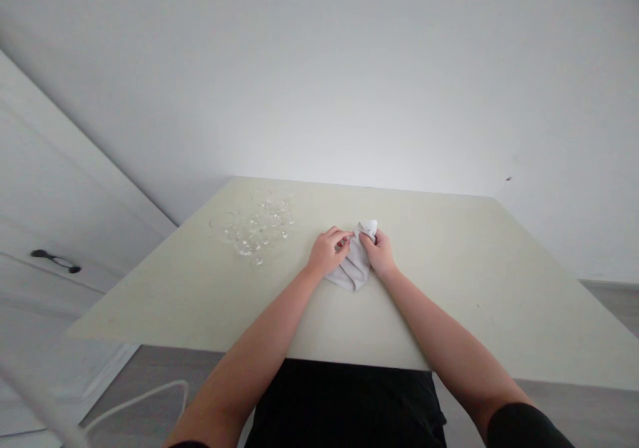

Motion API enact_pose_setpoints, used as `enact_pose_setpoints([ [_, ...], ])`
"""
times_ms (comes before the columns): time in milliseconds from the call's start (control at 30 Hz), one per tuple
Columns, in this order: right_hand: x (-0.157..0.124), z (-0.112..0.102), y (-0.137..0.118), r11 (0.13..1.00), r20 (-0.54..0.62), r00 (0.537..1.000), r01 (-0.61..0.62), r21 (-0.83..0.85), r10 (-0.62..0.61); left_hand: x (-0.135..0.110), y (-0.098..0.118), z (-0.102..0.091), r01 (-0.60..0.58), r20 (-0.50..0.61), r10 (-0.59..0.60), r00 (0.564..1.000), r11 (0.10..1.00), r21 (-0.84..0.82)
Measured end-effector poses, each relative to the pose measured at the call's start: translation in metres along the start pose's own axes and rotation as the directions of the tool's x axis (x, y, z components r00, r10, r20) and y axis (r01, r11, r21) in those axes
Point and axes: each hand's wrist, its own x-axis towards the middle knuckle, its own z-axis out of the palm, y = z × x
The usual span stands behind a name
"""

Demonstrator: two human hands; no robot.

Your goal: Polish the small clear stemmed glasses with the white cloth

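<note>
A small light grey cloth [355, 265] lies bunched on the cream table [449, 281], between both of my hands. My left hand [327, 249] pinches its left edge with curled fingers. My right hand [379, 249] grips the right side near the cloth's white top corner. Both hands rest on the tabletop, close together.
Several clear stemmed glasses [257, 225] stand in a cluster on the table, left of my hands. A white cabinet with a dark handle [54, 260] stands at the left. A white cable [134, 401] lies on the grey floor. A plain white wall is behind the table.
</note>
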Motion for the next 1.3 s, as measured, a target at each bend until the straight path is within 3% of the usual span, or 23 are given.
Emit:
enact_pose_setpoints([
  [1033, 0.0, -0.004, -0.003, 1.0, -0.064, 0.998, 0.009, -0.017, -0.01, 0.0, -0.001, -0.001, -0.027, -0.075, 0.03, 0.997, 0.999, 0.04],
  [1100, 0.0, -0.005, -0.004, 1.0, -0.008, 1.0, -0.015, 0.017, 0.015, 0.001, 0.002, -0.004, -0.068, -0.126, 0.07, 0.99, 0.998, 0.019],
  [1200, -0.004, -0.008, -0.014, 0.997, 0.273, 0.959, -0.074, -0.007, 0.073, 0.002, 0.014, -0.015, -0.182, -0.212, 0.165, 0.963, 0.981, -0.065],
  [1267, -0.008, -0.011, -0.027, 0.985, 0.395, 0.916, -0.003, -0.172, 0.072, 0.001, 0.028, -0.025, -0.278, -0.248, 0.239, 0.939, 0.951, -0.134],
  [1300, -0.01, -0.013, -0.035, 0.96, 0.366, 0.93, 0.082, -0.269, 0.023, 0.0, 0.036, -0.03, -0.324, -0.264, 0.276, 0.924, 0.933, -0.157],
])
